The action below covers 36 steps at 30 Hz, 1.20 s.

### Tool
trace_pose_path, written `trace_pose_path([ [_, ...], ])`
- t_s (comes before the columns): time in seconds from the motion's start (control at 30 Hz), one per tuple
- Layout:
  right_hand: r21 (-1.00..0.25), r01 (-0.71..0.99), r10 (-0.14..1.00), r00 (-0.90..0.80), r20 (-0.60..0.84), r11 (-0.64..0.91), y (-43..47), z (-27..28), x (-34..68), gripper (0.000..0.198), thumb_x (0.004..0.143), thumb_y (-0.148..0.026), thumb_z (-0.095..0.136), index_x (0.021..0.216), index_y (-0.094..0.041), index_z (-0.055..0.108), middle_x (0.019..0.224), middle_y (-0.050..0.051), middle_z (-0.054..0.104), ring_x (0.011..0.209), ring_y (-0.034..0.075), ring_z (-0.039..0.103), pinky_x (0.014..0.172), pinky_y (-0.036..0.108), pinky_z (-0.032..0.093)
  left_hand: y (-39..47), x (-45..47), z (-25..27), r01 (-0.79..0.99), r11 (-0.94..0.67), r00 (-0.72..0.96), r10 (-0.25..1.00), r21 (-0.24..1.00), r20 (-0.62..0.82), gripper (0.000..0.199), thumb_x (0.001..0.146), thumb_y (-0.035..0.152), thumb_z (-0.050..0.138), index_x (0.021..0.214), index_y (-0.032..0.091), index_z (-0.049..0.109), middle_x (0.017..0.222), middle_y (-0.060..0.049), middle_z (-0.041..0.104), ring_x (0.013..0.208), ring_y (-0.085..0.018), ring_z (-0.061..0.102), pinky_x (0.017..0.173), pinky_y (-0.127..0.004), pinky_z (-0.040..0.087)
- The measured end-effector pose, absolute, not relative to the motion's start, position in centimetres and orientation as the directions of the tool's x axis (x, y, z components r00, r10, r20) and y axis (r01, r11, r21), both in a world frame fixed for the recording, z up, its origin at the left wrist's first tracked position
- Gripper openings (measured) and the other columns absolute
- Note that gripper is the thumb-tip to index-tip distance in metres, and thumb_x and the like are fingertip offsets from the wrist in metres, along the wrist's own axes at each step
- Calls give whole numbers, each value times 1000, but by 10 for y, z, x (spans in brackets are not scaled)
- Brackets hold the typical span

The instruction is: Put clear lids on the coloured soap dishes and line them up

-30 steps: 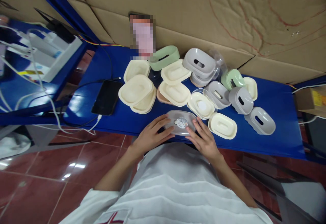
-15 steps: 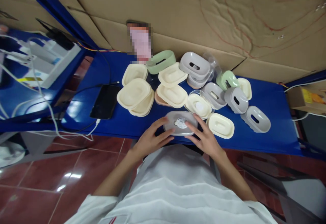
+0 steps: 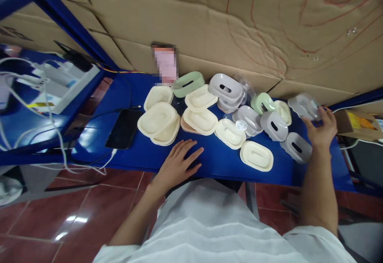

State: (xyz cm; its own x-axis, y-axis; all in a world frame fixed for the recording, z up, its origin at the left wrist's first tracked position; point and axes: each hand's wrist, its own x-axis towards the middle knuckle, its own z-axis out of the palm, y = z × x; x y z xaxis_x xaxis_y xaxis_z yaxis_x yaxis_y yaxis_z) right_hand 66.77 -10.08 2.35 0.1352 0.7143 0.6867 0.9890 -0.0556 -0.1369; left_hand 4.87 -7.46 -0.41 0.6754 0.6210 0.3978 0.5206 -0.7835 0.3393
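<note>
My left hand (image 3: 180,160) lies flat with spread fingers on the blue table, near a pale cream oval tray (image 3: 202,121). At the back right, my right hand (image 3: 323,126) has thumb and fingers around the end of a grey soap dish (image 3: 304,106), which has a clear cover on it. Below that hand a slotted grey soap dish (image 3: 296,147) lies tilted. A cream tray (image 3: 256,156) rests near the front edge. Behind it a clear cover with a round white label (image 3: 241,125) partly overlaps another cream tray (image 3: 229,134).
Several cream trays (image 3: 157,119) and a green soap dish (image 3: 189,84) lie left of centre. Stacked grey dishes (image 3: 226,87) stand against the cardboard wall (image 3: 191,19). A black phone (image 3: 123,129) with a white cable lies at left. An open carton (image 3: 359,125) sits at far right.
The covered grey soap dish has moved from between both hands at the front to the back right, in my right hand. My left hand has let go and stays at the front.
</note>
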Motion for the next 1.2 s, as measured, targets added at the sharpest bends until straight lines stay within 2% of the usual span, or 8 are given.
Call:
trace_pose_path([
  [0.13,-203,964,732,262,629,-171,-101,3,705,73,90,-65,76,139,-12,71,117,27,71,115,46,69,91,67,55,-65,49,0,562,-764,640,645,317,418,57,100,28,73,154,29,57,152,-16,63,144,-37,60,119,-60,53],
  [0.3,-197,959,764,283,580,-206,-118,30,639,76,96,-61,71,155,-14,60,151,32,58,145,50,54,108,70,49,-41,62,10,620,-740,616,666,263,422,55,102,25,69,155,27,55,159,-17,57,150,-37,54,124,-62,46],
  [0.37,-220,963,715,265,647,-158,-137,44,577,59,103,-47,66,154,-18,62,151,26,62,145,46,56,114,67,48,-37,67,12,626,-738,613,666,253,425,54,102,25,69,155,27,56,161,-18,55,152,-38,52,124,-62,45],
  [0.5,-241,965,878,25,479,103,-189,40,461,38,103,-33,68,140,-31,70,130,10,78,120,35,74,110,56,52,-39,65,9,656,-708,566,691,261,450,51,101,27,70,151,29,60,152,-15,64,142,-34,62,124,-59,43],
  [0.67,-220,973,922,22,387,69,-232,3,405,37,103,-35,70,139,-28,68,144,12,71,131,34,68,119,58,41,-38,54,3,792,-565,379,751,230,540,45,100,29,71,144,27,63,138,-13,73,131,-35,67,125,-65,34],
  [0.8,-199,980,902,79,425,8,-225,-7,386,37,104,-34,69,141,-28,67,150,13,66,139,33,62,123,57,35,-32,58,4,804,-574,446,755,156,481,28,103,27,67,131,25,69,140,-12,73,138,-37,63,126,-69,25],
  [0.97,-202,971,899,-30,438,131,-194,-3,363,42,105,-30,68,147,-28,62,152,13,65,143,31,61,125,52,34,-44,62,9,734,-667,573,710,127,411,13,105,23,63,114,21,73,138,-14,73,131,-34,66,120,-62,40],
  [1.2,-150,932,873,-241,425,331,-151,15,343,54,103,-33,72,155,-26,57,150,13,68,144,31,60,125,51,35,-81,38,8,558,-756,663,655,343,362,19,104,15,64,121,20,71,135,-11,75,136,-33,61,116,-53,53],
])
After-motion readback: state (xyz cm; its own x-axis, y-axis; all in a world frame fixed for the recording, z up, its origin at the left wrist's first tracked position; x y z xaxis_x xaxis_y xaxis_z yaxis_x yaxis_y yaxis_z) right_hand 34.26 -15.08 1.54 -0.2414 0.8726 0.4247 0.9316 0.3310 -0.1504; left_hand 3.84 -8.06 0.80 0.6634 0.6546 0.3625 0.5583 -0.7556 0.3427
